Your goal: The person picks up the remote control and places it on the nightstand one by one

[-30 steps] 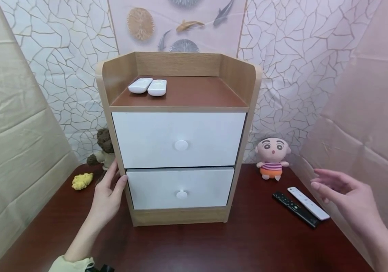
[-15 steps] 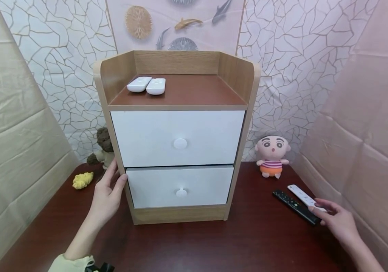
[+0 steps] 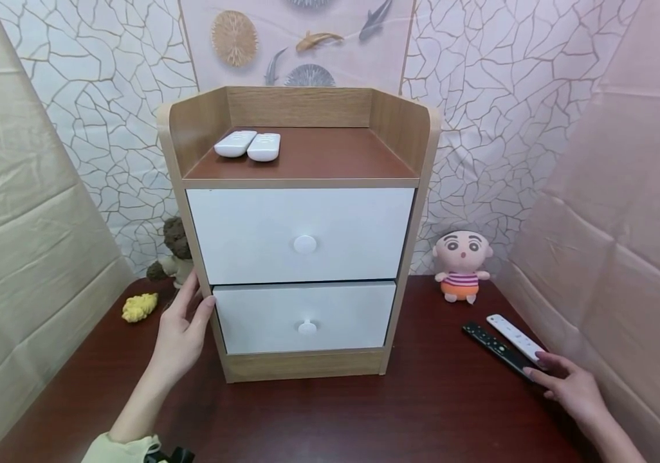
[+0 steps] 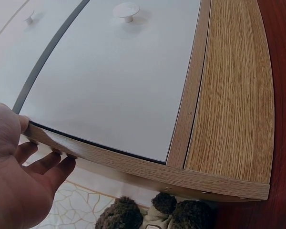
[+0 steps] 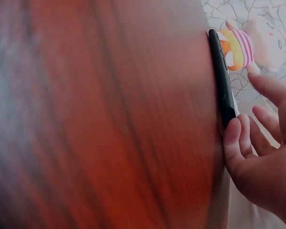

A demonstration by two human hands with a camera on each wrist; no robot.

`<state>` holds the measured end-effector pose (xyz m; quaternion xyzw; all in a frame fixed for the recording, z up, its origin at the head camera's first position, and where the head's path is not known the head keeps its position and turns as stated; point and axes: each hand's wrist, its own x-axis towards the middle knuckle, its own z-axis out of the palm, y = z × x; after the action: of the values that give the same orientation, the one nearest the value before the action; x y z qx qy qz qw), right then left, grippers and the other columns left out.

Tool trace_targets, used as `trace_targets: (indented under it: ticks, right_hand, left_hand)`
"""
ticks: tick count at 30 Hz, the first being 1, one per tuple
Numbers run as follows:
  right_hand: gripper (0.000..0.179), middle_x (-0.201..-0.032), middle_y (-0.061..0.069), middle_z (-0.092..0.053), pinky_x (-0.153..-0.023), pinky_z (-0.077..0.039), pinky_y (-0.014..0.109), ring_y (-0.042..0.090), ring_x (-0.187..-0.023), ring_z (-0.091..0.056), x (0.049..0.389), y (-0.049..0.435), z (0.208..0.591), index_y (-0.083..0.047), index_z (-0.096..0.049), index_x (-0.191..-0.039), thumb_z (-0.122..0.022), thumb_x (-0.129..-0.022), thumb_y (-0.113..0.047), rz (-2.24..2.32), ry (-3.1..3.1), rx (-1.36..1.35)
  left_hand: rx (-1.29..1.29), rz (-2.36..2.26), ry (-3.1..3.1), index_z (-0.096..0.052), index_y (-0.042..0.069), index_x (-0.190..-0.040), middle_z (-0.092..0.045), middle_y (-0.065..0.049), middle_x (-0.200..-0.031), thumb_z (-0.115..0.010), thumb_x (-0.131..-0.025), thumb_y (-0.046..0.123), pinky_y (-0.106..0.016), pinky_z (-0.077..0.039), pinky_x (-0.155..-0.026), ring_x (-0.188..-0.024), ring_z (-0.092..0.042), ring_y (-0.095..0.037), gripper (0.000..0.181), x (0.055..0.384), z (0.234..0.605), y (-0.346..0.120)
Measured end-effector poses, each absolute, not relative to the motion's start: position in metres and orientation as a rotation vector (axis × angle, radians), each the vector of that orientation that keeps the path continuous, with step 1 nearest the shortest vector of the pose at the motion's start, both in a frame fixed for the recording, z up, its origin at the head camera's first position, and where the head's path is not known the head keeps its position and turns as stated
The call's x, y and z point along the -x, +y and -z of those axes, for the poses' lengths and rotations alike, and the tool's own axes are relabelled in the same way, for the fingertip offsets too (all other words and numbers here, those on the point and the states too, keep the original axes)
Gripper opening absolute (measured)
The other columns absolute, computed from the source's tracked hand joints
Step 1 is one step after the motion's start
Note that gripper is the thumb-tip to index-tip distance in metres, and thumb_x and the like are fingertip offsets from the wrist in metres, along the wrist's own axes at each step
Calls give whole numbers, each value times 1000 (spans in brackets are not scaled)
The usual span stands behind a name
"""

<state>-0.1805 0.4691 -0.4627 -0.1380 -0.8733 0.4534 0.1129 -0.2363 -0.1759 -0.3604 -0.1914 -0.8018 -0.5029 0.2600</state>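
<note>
In the head view a wooden cabinet (image 3: 307, 366) has two white drawers, the upper drawer (image 3: 249, 235) and the lower drawer (image 3: 260, 318), both pushed in. My left hand (image 3: 176, 341) grips the cabinet's left side panel: in the left wrist view the thumb rests on the front edge and the fingers reach round behind. At the right, my right hand (image 3: 576, 389) is at the near ends of a black remote control (image 3: 495, 344) and a white remote control (image 3: 512, 334), lying side by side. Its fingers are loosely bent there and hide those ends; the thumb (image 5: 267, 86) appears raised off them.
Two white remote controls (image 3: 263, 148) lie on the cabinet's brown top. A cartoon doll (image 3: 462, 263) sits behind the remotes at right. A brown plush bear (image 3: 176, 241) and a yellow crumpled item (image 3: 140, 307) are at left. Fabric panels flank the dark red table (image 3: 330, 424).
My right hand has come down and inward from the air at right to the near ends of the black and white remote controls. The left hand has stayed on the cabinet.
</note>
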Motion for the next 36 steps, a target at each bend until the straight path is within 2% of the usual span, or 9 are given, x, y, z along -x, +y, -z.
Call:
trace_targets:
  ticks: [4,6,8,14,19,25,28,31,36]
  right_hand:
    - [68,-103,-21,-64,-64,-56,26,-4,-77,-58,180,468,466,16,-52,-138,-81,-92,-25,-1300,-2562,352]
    - [67,-99,-28,-60,-63,-55,26,-1,-75,-58,181,467,467,15,-54,-135,-82,-90,-25,-1272,-2573,338]
    - [65,-100,-23,-62,-63,-54,26,2,-73,-59,181,466,467,14,-57,-134,-83,-89,-25,-1237,-2593,332]
    - [64,-112,11,-68,-63,-54,25,4,-72,-58,182,466,467,13,-56,-135,-82,-90,-25,-1168,-2648,338]
    - [65,-114,23,-66,-63,-49,23,4,-73,-56,183,468,466,14,-53,-137,-78,-92,-24,-1076,-2722,314]
    - [63,-125,30,-65,-69,-42,20,-1,-87,-54,186,469,467,12,-60,-133,-82,-88,-26,-920,-2748,267]
    - [62,-125,30,-65,-71,-40,21,11,-96,-59,189,467,468,11,-63,-129,-85,-85,-27,-845,-2753,247]
    - [63,-116,28,-68,-71,-42,27,25,-96,-62,192,466,468,10,-64,-128,-85,-84,-28,-805,-2771,249]
    - [62,-112,27,-69,-75,-44,37,32,-95,-63,194,465,468,10,-64,-126,-85,-83,-30,-777,-2813,259]
  left_hand:
    - [514,1352,-2177,-25,-6,-160,-32,-26,-160,-51,-109,8,-4,-35,-97,-140,-40,-48,59,237,361,-176]
    - [510,1352,-2180,-25,-6,-159,-32,-27,-160,-51,-109,8,-4,-35,-97,-140,-40,-48,59,236,361,-177]
    - [513,1355,-2179,-25,-6,-160,-32,-27,-160,-51,-109,8,-4,-35,-97,-140,-40,-48,59,236,361,-177]
    - [521,1365,-2169,-26,-6,-159,-32,-27,-161,-51,-109,8,-5,-35,-98,-140,-39,-49,59,236,361,-177]
    - [511,1365,-2170,-26,-6,-159,-32,-27,-160,-51,-109,8,-4,-34,-98,-140,-40,-49,58,237,362,-177]
    - [508,1362,-2177,-25,-5,-160,-32,-26,-161,-51,-109,9,-4,-34,-98,-140,-40,-48,58,236,362,-177]
    - [501,1361,-2183,-25,-5,-160,-32,-26,-161,-51,-109,9,-4,-34,-97,-141,-39,-48,59,236,362,-177]
    - [495,1361,-2187,-25,-4,-160,-33,-27,-160,-51,-109,9,-3,-33,-97,-140,-39,-48,59,236,362,-176]
    - [504,1361,-2182,-26,-3,-161,-34,-25,-160,-51,-109,8,-4,-34,-97,-141,-39,-47,58,236,362,-176]
